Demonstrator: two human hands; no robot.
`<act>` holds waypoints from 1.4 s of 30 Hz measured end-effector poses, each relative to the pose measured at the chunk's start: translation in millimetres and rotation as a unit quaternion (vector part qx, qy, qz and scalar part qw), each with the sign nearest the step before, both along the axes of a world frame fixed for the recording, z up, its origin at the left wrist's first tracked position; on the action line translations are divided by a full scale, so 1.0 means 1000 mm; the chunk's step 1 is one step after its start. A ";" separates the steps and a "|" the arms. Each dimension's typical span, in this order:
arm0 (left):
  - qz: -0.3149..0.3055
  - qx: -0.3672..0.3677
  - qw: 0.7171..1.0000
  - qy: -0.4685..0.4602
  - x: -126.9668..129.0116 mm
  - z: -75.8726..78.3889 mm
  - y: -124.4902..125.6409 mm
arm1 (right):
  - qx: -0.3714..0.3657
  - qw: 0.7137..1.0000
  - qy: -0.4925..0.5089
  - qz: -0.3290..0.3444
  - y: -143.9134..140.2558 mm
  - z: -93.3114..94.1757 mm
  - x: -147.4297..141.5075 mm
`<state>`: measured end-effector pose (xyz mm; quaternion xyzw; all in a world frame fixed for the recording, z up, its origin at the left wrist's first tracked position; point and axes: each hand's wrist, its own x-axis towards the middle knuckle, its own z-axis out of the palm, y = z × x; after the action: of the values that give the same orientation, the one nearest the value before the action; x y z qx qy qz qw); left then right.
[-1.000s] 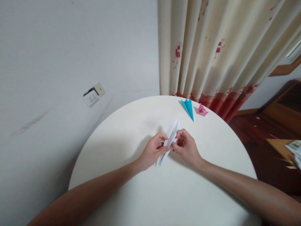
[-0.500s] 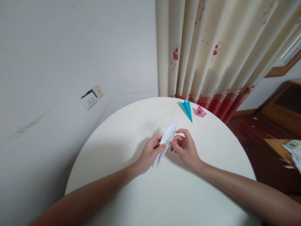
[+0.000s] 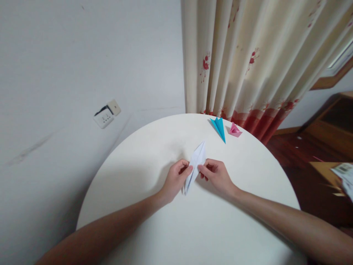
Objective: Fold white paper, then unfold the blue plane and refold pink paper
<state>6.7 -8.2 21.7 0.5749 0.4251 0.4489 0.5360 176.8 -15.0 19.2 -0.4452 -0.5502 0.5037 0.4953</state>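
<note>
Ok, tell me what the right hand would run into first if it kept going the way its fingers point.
The right hand points leftward and already pinches the white folded paper. Straight beyond that, it would likely meet the left hand, which grips the same paper from the other side.

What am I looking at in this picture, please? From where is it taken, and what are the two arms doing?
There is no machine here. A camera worn on a person's head looks forward and down, so you see that person's own two bare arms. The left hand and the right hand together pinch a folded white paper, long and pointed, just above a round white table. At the far edge of the table lie a folded blue paper and a small folded pink paper side by side. Behind the table hangs a cream curtain with red flowers, and on the wall to the left is a socket.
</note>
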 end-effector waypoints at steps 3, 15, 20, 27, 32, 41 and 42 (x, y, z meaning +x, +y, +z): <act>-0.007 0.032 0.999 -0.005 -0.001 0.000 0.002 | 0.009 1.000 0.004 -0.006 0.000 0.000 0.000; -0.009 -0.006 0.999 -0.033 0.001 0.000 0.001 | 0.017 0.999 0.027 -0.017 0.001 -0.005 -0.001; -0.021 -0.017 0.999 -0.046 0.000 -0.003 0.001 | 0.035 0.998 0.041 -0.014 0.004 -0.006 0.000; -0.031 -0.030 0.998 -0.036 -0.001 -0.005 0.000 | 0.017 0.998 0.066 -0.012 0.001 0.000 -0.001; -0.003 -0.020 1.000 0.009 -0.002 -0.005 0.001 | 0.014 0.998 0.064 0.003 -0.004 0.006 -0.002; -0.015 0.068 0.997 0.025 0.002 0.010 -0.009 | 0.068 0.996 -0.040 -0.035 -0.007 0.001 -0.004; -0.019 0.075 0.997 0.028 0.002 0.011 -0.010 | 0.075 0.995 -0.055 -0.043 -0.008 0.001 -0.004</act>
<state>8.6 -18.4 32.5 0.6340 0.3941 0.4525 0.4878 172.7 -22.6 20.6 -0.4570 -0.5933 0.4139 0.5175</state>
